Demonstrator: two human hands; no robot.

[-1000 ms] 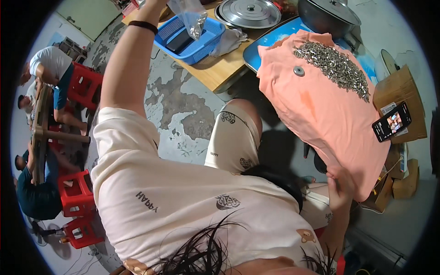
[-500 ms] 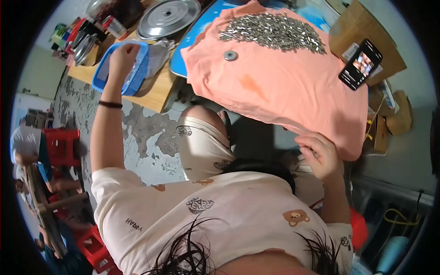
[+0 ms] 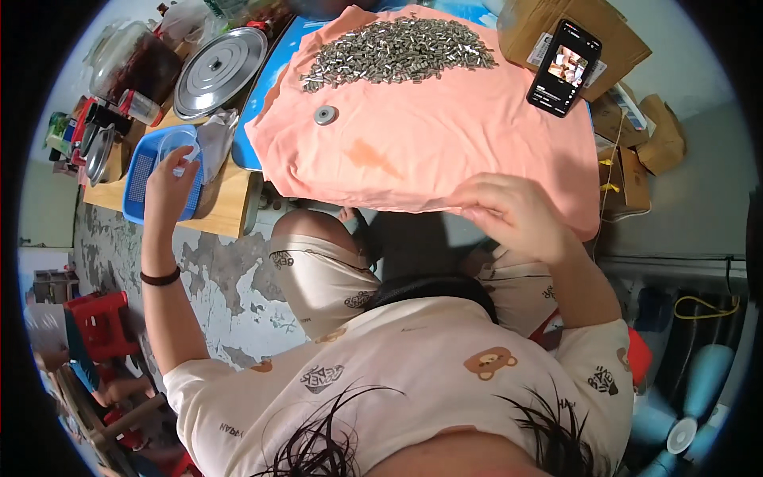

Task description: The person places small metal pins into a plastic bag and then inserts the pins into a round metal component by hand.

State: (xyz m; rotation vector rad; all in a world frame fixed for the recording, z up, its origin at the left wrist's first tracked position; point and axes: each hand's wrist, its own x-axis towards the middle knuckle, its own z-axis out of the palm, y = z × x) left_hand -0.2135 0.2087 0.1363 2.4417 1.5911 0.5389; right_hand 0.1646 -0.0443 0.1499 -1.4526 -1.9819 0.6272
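My left hand (image 3: 169, 179) is over the blue plastic basket (image 3: 135, 187), beside a clear plastic tub (image 3: 168, 145) inside it. Its fingers are bent and a little apart, with nothing visible in them. At the near edge of the pink cloth (image 3: 413, 151), my right hand (image 3: 513, 213) hovers or rests with loosely stretched fingers and the thumb below; I see no object in it. A heap of short, shiny metal pins (image 3: 397, 49) lies on the cloth's far part. Left of the cloth's middle sits a small grey metal disc (image 3: 325, 115) with a centre hole.
A phone (image 3: 563, 68) leans against a cardboard box (image 3: 517, 32) at the right. A round metal lid (image 3: 221, 71) and a large jar (image 3: 133, 67) stand beyond the basket. At lower right is a blue fan (image 3: 682, 436); red stools (image 3: 99, 326) are at left.
My left hand has gone from a fist above the basket to looser, parted fingers by the tub. My right hand has come forward to the cloth's near edge. The whole view has shifted.
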